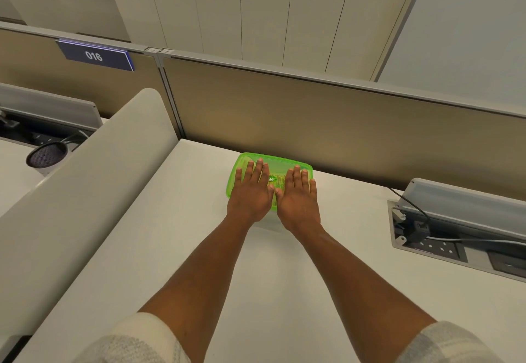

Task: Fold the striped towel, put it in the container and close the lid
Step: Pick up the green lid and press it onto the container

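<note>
A container with a translucent green lid sits on the white desk near the back partition. My left hand lies flat, palm down, on the left half of the lid, fingers spread. My right hand lies flat on the right half, thumbs nearly touching. Both hands rest on the lid without gripping it. The container's body is mostly hidden under the lid and my hands. The striped towel is not visible.
A tan partition runs right behind the container. A cable tray with sockets and a black cable sits at the right. A white divider rises on the left, with a dark mesh cup beyond it.
</note>
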Demonstrator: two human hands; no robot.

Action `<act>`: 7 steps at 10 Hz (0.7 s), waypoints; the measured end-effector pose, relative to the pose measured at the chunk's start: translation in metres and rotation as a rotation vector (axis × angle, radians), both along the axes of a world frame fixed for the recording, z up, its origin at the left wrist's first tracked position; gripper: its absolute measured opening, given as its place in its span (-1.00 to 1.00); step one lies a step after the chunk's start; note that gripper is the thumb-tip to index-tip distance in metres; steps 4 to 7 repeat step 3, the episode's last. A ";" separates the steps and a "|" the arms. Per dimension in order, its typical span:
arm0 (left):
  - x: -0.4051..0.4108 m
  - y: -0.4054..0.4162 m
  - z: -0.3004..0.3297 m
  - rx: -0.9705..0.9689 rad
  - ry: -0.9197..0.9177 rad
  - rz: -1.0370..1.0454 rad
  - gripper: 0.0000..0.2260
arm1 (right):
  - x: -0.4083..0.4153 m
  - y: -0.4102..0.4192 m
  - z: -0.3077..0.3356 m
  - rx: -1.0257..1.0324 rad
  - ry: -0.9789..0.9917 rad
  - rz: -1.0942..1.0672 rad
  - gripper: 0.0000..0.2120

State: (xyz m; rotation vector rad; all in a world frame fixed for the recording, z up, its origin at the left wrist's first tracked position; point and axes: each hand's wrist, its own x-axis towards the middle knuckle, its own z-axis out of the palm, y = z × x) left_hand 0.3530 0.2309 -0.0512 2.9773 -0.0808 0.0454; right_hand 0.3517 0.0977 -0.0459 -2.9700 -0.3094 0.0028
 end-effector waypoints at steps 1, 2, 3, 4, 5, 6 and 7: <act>0.001 0.000 0.004 -0.007 0.024 0.002 -0.46 | 0.001 -0.001 0.003 0.002 0.025 0.007 -0.40; -0.004 0.000 0.015 -0.065 0.038 0.000 -0.45 | 0.001 -0.003 0.014 0.035 0.068 0.027 -0.39; -0.006 -0.002 0.026 -0.097 -0.018 0.004 -0.44 | -0.001 -0.006 0.022 0.080 0.039 0.012 -0.39; -0.006 -0.002 0.026 -0.097 -0.018 0.004 -0.44 | -0.001 -0.006 0.022 0.080 0.039 0.012 -0.39; -0.006 -0.002 0.026 -0.097 -0.018 0.004 -0.44 | -0.001 -0.006 0.022 0.080 0.039 0.012 -0.39; -0.006 -0.002 0.026 -0.097 -0.018 0.004 -0.44 | -0.001 -0.006 0.022 0.080 0.039 0.012 -0.39; -0.006 -0.002 0.026 -0.097 -0.018 0.004 -0.44 | -0.001 -0.006 0.022 0.080 0.039 0.012 -0.39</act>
